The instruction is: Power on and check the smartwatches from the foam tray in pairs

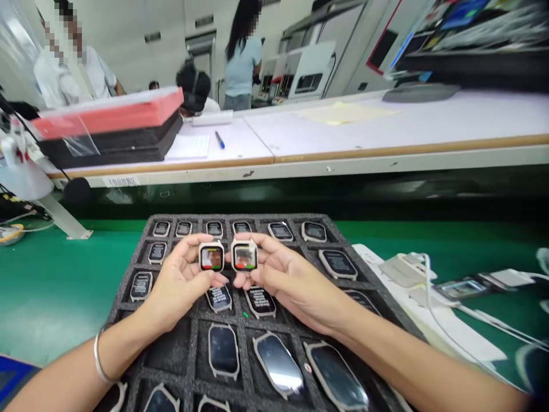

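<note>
My left hand [185, 273] grips a smartwatch [211, 257] between thumb and fingers, its lit screen facing me. In my right hand [277, 266] is a second smartwatch [244, 257], held upright close beside the first. Both screens show a picture with red and green patches along the bottom. Beneath the hands lies a dark grey foam tray [174, 337] with square pockets. Several strapless watches sit in it, some with lines of text on their screens, such as one watch [261, 300] just under my right hand. Others, like a watch [223, 350] nearer me, have dark screens.
Behind the tray runs a raised shelf [309, 137] carrying a red and black foam stack [111, 129], a blue pen [219, 139] and papers. Cables and a white charger [407, 269] lie at right on the green bench [64, 274]. People are in the background.
</note>
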Available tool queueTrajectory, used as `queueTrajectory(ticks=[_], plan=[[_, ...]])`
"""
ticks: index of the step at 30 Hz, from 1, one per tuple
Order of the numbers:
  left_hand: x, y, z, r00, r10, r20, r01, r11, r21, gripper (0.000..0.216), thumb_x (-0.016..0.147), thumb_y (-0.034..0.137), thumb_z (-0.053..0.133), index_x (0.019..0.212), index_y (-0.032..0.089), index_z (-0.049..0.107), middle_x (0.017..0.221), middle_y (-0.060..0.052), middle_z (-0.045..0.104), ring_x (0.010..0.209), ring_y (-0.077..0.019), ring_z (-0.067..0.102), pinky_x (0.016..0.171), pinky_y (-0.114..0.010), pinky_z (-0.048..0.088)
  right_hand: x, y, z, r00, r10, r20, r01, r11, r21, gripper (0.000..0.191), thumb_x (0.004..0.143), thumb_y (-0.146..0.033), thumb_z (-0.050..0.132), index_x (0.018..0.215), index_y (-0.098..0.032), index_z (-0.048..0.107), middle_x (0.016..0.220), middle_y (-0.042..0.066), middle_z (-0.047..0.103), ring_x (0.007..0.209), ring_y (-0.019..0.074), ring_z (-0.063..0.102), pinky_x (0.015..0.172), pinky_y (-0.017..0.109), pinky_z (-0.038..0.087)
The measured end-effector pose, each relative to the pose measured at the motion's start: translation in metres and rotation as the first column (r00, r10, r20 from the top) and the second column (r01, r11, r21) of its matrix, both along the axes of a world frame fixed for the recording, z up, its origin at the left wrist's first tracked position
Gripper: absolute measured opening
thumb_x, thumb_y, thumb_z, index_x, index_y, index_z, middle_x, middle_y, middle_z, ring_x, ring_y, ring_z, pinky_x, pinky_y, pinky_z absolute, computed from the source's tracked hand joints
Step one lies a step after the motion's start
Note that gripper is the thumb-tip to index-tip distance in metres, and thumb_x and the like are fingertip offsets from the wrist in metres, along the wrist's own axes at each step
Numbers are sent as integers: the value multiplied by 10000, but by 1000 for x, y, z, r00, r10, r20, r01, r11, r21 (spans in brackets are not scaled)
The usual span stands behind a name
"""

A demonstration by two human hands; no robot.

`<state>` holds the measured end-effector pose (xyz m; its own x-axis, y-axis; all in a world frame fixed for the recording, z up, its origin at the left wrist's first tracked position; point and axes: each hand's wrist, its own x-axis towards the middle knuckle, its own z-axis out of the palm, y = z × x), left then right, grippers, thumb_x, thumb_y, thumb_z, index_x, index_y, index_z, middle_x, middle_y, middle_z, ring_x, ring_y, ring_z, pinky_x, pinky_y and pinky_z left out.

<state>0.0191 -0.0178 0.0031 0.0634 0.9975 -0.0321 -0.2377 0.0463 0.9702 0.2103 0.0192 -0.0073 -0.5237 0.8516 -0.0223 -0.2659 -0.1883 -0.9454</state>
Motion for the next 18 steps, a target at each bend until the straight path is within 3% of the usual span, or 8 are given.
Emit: queueTrajectory(ticks=[7, 18], plan=[[-2, -5, 8, 999, 18, -48, -19, 999, -26, 463, 772, 126, 675, 1216, 205, 573, 1061, -51, 721, 754, -161, 744, 784, -312, 594, -4, 1, 2, 999, 4, -37, -4, 1000, 13, 472, 713, -115, 650, 1168, -206, 565, 866, 8, 674, 727, 155, 670, 699, 319, 494], [0, -4, 11, 998, 28, -51, -29, 999, -26, 469, 746, 182, 709, 1195, 194, 572, 1032, -52, 734, 721, -181, 749, 755, -330, 605, -6, 3, 3, 998, -7, -66, 10, 999, 46, 427, 721, -124, 668, 1130, -198, 571, 784, -17, 653, 679, 140, 636, 681, 297, 475]])
